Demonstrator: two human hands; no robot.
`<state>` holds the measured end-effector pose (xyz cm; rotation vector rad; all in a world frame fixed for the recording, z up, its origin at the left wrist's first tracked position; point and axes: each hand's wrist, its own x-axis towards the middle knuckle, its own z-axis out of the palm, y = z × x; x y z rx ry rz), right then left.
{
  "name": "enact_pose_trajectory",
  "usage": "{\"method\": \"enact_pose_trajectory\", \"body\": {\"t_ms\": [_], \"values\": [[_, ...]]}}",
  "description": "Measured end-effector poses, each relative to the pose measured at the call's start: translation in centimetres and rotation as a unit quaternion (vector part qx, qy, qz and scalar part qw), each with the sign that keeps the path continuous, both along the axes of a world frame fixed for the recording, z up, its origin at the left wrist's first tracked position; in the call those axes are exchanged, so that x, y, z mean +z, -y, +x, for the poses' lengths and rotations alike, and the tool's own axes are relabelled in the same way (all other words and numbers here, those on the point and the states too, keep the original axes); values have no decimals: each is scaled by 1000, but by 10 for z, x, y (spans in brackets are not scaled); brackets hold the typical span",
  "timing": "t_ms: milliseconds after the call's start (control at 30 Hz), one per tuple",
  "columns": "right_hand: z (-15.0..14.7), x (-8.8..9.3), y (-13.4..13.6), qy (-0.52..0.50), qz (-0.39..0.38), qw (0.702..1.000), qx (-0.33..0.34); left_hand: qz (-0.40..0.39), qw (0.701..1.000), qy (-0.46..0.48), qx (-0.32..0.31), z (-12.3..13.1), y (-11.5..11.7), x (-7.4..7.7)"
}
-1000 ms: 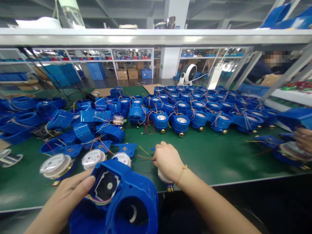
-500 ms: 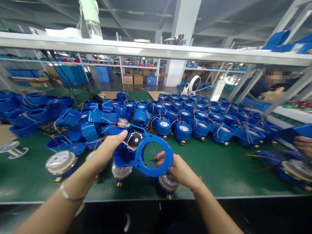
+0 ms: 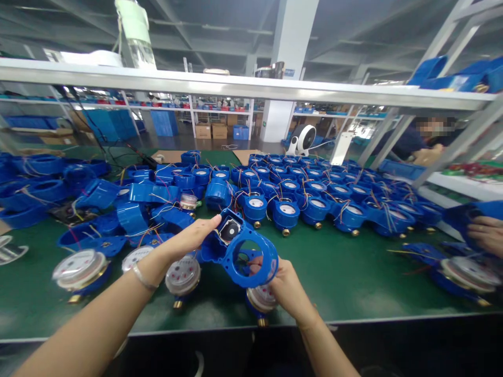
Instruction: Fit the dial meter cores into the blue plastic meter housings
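Holding: left hand [image 3: 184, 242], fingers closed on blue meter housing [image 3: 239, 250], raised above green bench [image 3: 353, 272]. Right hand [image 3: 285, 288] pinches the housing's ring from below, just over a dial meter [image 3: 260, 299]. Step judged: fitting housing onto meter; next calls for threading wires, aligning ring.

1. Right hand [image 3: 285, 285] partly hidden behind blue housing [image 3: 245, 251]; fingertips seen only through its ring.
2. Meter [image 3: 260, 301] at desk's near edge half covered by that hand.
3. Co-worker's hand [image 3: 487, 233] cut off at right edge.
4. Dial figures too small to read.
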<state>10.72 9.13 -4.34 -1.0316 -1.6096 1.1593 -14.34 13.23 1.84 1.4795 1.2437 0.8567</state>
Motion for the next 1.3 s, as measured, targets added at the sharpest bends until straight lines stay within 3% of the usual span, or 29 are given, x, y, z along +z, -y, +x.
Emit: {"method": "enact_pose_trajectory", "body": {"t_ms": [133, 267, 467, 667, 967, 1300], "values": [[-2, 1, 2, -1, 13, 1000, 0, 1, 1000, -9, 7, 2, -3, -5], [0, 2, 3, 6, 40, 999, -18, -10, 1000, 2, -30, 0, -6, -10], [1, 7, 8, 11, 63, 998, -22, -42, 996, 77, -35, -4, -9, -16], [-9, 7, 11, 13, 77, 997, -28, -42, 997, 35, -50, 4, -7, -12], [-11, 4, 8, 101, 98, 988, -66, -14, 998, -15, -55, 2, -11, -11], [-10, 2, 4, 34, 37, 998, -40, -19, 996, -28, -77, 14, -7, -8]]}}
